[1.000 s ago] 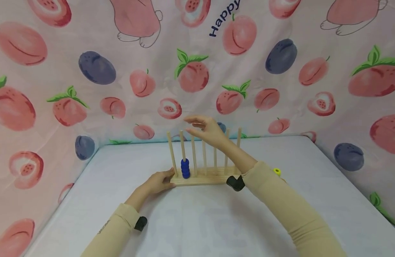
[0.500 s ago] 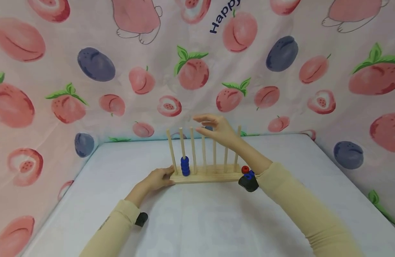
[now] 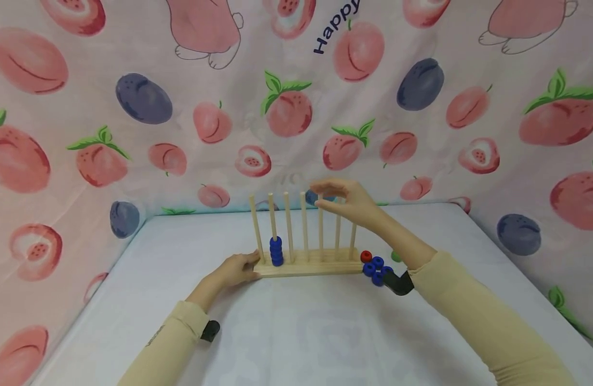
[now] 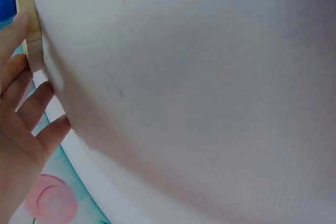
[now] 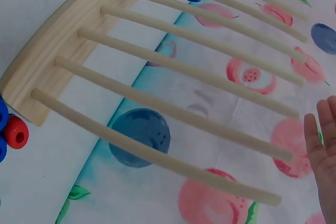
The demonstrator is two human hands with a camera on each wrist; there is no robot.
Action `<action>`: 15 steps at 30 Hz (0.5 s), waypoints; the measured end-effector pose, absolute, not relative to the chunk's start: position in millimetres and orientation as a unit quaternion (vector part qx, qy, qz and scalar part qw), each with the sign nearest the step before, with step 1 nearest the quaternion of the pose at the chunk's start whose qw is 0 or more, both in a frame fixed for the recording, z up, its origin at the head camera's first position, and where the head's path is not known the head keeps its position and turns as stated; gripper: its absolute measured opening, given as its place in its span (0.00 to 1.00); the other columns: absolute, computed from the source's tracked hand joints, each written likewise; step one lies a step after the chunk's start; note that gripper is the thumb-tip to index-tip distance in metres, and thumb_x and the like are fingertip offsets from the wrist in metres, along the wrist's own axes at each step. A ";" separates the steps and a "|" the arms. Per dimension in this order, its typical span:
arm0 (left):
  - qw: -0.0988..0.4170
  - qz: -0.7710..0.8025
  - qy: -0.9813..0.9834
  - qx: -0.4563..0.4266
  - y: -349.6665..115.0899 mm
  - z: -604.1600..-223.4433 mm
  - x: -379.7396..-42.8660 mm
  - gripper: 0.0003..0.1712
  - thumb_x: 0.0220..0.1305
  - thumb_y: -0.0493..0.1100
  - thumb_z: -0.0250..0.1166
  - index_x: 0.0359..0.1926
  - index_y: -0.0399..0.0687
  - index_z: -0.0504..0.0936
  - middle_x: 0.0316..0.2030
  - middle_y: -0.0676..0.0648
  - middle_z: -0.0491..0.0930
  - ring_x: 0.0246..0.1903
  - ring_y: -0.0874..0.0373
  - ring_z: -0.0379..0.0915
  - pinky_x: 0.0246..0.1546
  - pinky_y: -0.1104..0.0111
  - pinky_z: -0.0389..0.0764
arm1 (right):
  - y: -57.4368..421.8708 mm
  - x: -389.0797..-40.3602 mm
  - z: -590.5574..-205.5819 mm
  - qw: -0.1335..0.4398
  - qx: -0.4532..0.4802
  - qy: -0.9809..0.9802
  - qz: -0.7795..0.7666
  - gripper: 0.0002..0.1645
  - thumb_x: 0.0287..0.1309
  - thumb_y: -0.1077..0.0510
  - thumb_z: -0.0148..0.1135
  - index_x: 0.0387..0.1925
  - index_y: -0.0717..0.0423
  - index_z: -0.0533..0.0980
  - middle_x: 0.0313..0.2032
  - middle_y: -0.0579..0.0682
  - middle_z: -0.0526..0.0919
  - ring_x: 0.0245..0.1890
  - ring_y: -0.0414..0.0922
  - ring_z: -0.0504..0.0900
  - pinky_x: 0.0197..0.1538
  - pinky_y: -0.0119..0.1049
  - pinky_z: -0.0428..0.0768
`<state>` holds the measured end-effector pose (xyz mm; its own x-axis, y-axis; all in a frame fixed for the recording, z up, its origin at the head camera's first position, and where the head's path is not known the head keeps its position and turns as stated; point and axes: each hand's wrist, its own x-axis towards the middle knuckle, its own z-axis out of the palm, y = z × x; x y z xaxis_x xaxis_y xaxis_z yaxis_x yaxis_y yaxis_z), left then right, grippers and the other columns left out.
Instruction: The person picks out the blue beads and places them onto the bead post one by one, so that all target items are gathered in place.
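Observation:
A wooden stand (image 3: 310,268) with several upright pegs is on the white table. A short stack of blue beads (image 3: 276,252) sits on its second peg from the left. My left hand (image 3: 237,269) holds the stand's left end; in the left wrist view the thumb (image 4: 16,32) lies on the wood and the other fingers are at the end and beside it. My right hand (image 3: 349,201) hovers at the tops of the right-hand pegs, fingers loosely bent, nothing held. In the right wrist view its fingers (image 5: 323,135) are apart from the peg tips.
Loose blue beads (image 3: 377,262) and a red bead (image 3: 366,256) lie at the stand's right end. A green bead (image 3: 396,256) lies partly behind my right forearm. A fruit-patterned cloth (image 3: 296,155) hangs behind the table.
My right hand has moved rightward along the peg tops, from the left pegs to the right ones. Its arm has uncovered the loose red and blue beads. The left hand stays put.

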<state>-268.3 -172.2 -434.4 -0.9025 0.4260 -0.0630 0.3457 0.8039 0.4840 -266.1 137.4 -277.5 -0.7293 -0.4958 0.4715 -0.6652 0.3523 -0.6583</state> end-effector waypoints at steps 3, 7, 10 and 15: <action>0.087 0.239 0.946 0.203 -172.2 -434.7 -268.1 0.35 0.60 0.44 0.65 0.65 0.36 0.66 0.66 0.37 0.63 0.65 0.37 0.60 0.66 0.48 0.61 | 144.6 -263.6 -280.5 0.099 0.360 -0.816 0.441 0.20 0.55 0.66 0.64 0.51 0.65 0.76 0.50 0.61 0.81 0.52 0.53 0.79 0.57 0.44 0.78; 0.089 0.234 0.947 0.200 -173.0 -433.6 -268.3 0.34 0.60 0.44 0.65 0.64 0.36 0.66 0.66 0.37 0.63 0.65 0.37 0.60 0.66 0.48 0.61 | 152.6 -261.5 -285.0 0.093 0.372 -0.812 0.440 0.20 0.54 0.68 0.64 0.50 0.68 0.75 0.49 0.63 0.81 0.51 0.55 0.79 0.55 0.43 0.79; 0.086 0.228 0.948 0.204 -174.1 -431.9 -268.7 0.34 0.60 0.44 0.65 0.64 0.35 0.67 0.65 0.36 0.64 0.64 0.37 0.60 0.66 0.48 0.61 | 159.3 -260.5 -289.2 0.085 0.375 -0.817 0.430 0.20 0.55 0.68 0.63 0.50 0.68 0.75 0.49 0.64 0.81 0.50 0.54 0.80 0.55 0.43 0.79; 0.086 0.228 0.946 0.215 -173.3 -431.1 -269.9 0.35 0.59 0.45 0.66 0.64 0.35 0.66 0.65 0.36 0.65 0.64 0.37 0.61 0.65 0.48 0.62 | 175.6 -257.8 -299.4 0.064 0.349 -0.844 0.402 0.19 0.57 0.63 0.63 0.51 0.64 0.76 0.49 0.59 0.82 0.49 0.52 0.80 0.55 0.45 0.78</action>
